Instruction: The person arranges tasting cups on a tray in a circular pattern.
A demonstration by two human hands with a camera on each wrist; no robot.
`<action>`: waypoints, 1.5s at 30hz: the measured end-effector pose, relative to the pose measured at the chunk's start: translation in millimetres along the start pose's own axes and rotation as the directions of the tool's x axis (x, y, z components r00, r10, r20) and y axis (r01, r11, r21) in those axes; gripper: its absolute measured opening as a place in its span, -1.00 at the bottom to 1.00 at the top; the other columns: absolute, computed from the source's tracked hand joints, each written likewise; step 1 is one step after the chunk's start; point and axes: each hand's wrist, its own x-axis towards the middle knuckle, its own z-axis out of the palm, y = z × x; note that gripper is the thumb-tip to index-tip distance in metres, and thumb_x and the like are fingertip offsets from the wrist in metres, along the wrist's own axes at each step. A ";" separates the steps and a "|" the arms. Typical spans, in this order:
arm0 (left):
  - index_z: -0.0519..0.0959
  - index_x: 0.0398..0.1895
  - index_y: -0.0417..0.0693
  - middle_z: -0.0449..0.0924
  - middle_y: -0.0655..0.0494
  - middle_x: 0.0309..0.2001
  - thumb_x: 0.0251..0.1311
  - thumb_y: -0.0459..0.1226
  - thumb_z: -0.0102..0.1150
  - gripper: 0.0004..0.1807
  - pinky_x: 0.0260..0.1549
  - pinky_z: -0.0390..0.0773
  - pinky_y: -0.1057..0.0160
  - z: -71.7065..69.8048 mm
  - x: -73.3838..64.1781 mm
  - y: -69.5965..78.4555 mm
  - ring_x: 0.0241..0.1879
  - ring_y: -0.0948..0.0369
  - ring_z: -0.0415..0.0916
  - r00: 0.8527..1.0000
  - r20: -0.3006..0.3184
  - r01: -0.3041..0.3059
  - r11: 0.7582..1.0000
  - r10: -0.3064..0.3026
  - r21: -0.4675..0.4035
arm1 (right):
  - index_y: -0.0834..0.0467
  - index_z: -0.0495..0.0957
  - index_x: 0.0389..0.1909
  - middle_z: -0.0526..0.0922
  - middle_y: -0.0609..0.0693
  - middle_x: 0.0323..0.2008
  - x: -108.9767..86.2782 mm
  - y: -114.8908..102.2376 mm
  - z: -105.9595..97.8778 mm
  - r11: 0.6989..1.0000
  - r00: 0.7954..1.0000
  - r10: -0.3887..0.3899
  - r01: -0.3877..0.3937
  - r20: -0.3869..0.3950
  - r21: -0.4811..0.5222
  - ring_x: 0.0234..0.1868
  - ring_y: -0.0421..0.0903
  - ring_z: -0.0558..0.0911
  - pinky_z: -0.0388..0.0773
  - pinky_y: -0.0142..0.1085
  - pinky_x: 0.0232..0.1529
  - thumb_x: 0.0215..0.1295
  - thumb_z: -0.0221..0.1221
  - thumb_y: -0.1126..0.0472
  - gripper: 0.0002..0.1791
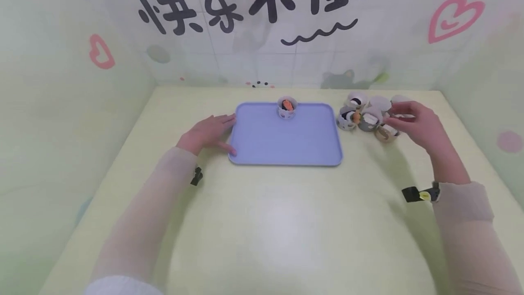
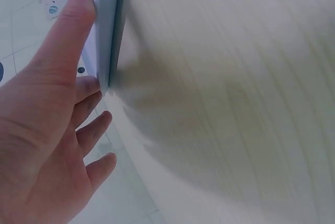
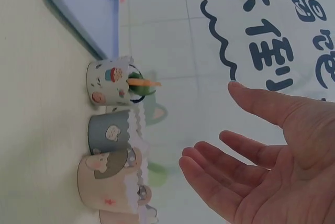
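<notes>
Head view: L hand [image 1: 206,133] touches tray [image 1: 282,142], R hand [image 1: 422,125] nr cups [image 1: 367,125].

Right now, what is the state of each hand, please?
Left hand: open, touching the edge of the tray.
Right hand: open, holding nothing, near the cups.

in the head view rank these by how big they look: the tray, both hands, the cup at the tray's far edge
1. Tray
2. Left hand and right hand: posed differently, too close to rank
3. Cup
</notes>
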 end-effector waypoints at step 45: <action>0.00 0.58 -0.21 -0.04 -0.13 0.60 -0.03 0.31 0.35 0.28 0.57 -0.03 -0.21 -0.6 7.0 6.3 0.59 -0.16 -0.14 0.999 0.025 0.027 0.996 -0.029 0.079 | 0.48 0.15 0.41 0.26 0.58 0.32 24.4 71.6 8.6 0.985 0.980 0.150 -0.136 0.133 -0.109 0.31 0.51 0.28 0.38 0.33 0.18 0.39 0.12 -0.20 -0.07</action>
